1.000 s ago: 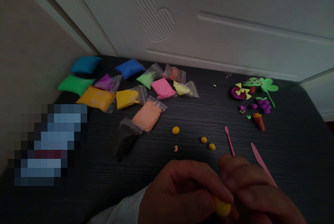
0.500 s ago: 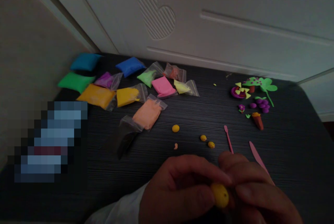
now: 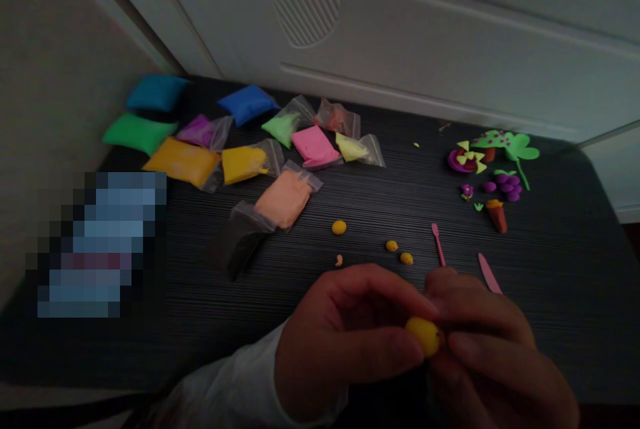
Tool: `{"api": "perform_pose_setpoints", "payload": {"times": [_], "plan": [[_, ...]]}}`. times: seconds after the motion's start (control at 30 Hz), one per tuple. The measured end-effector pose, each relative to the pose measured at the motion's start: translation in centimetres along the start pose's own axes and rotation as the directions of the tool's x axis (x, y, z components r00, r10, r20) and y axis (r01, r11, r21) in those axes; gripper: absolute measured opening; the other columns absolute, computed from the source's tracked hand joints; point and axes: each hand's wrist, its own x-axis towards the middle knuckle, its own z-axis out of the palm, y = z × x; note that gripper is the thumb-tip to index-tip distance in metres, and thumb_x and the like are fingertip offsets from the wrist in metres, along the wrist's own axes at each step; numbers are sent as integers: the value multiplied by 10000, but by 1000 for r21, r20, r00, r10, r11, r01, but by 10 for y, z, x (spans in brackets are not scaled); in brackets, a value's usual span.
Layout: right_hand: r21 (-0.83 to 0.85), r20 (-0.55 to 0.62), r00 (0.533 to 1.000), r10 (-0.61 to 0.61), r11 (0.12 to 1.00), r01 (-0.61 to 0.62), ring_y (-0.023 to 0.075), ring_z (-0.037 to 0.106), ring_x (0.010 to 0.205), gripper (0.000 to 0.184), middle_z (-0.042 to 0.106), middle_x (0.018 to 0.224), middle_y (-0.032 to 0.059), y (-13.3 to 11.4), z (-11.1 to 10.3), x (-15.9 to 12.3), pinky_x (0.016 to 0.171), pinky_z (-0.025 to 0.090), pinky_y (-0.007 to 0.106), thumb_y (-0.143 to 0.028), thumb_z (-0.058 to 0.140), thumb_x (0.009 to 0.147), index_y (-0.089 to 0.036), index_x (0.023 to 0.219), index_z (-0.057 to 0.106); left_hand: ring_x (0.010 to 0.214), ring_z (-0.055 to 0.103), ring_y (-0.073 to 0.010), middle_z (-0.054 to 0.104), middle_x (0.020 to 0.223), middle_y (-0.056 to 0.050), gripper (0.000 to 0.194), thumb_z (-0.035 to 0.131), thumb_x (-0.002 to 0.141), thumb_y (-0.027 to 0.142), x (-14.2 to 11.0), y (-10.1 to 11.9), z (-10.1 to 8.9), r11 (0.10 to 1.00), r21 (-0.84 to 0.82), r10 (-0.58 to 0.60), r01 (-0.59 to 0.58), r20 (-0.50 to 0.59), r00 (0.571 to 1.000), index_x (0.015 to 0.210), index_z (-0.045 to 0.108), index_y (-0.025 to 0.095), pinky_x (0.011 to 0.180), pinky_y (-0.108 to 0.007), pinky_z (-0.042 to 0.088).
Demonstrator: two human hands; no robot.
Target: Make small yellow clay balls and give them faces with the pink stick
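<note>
My left hand (image 3: 340,342) pinches a small yellow clay ball (image 3: 423,337) between thumb and fingers. A dark dot shows on the ball's right side. Close against that side, my right hand (image 3: 500,342) has its fingertips drawn together. Whatever they may hold is too small or hidden to make out. Beyond the hands lie two little yellow clay balls with dark dots (image 3: 399,252), a plain yellow ball (image 3: 339,227) and a tiny curved peach clay piece (image 3: 339,260). A pink modelling tool (image 3: 438,244) and a pink clay knife (image 3: 489,274) lie partly behind my right hand.
Several bags of coloured clay, such as a peach one (image 3: 284,199) and an orange one (image 3: 183,162), cover the table's left and back. Finished clay pieces, including purple grapes (image 3: 509,185) and a flowerpot (image 3: 497,215), sit at right. A blurred-out phone-like object (image 3: 105,242) lies left.
The yellow ball has turned, so its dark dot now faces right towards my right fingertips. Both hands sit higher in view, and the whole scene has shifted upward slightly.
</note>
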Motion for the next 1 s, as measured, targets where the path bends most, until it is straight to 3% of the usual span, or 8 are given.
{"api": "perform_pose_setpoints", "payload": {"times": [0.13, 0.43, 0.6, 1.0], "plan": [[58, -47, 999, 16, 998, -13, 126, 598, 766, 146, 607, 818, 18, 0, 3, -2, 671, 528, 302, -85, 583, 736, -145, 867, 601, 794, 566, -54, 624, 844, 13, 171, 671, 706, 135, 3, 1, 2, 1000, -10, 6, -6, 0, 1000, 870, 673, 186, 720, -151, 447], [71, 6, 1000, 30, 997, -30, 160, 573, 897, 257, 585, 899, 35, 1, -1, -6, 692, 512, 313, -167, 560, 770, -164, 1025, 591, 805, 571, -72, 626, 849, -1, 168, 674, 694, 114, 5, 2, 3, 1000, -23, 10, -10, -32, 999, 850, 677, 176, 724, -169, 448], [43, 69, 997, 46, 998, -49, 160, 566, 908, 252, 566, 895, 34, -1, -3, -5, 692, 508, 305, -170, 544, 782, -164, 1031, 584, 798, 574, -99, 623, 841, -5, 157, 685, 682, 137, 5, 2, 3, 1000, 24, 14, -13, -55, 998, 831, 677, 183, 730, -219, 456], [39, 62, 998, 33, 999, -35, 161, 574, 867, 179, 564, 848, 39, 0, 0, -2, 664, 512, 303, -171, 546, 774, -144, 940, 609, 813, 567, -82, 617, 853, -3, 165, 669, 702, 133, 3, 3, 2, 1000, 22, 8, -7, -44, 999, 858, 674, 187, 743, -195, 450]]}}
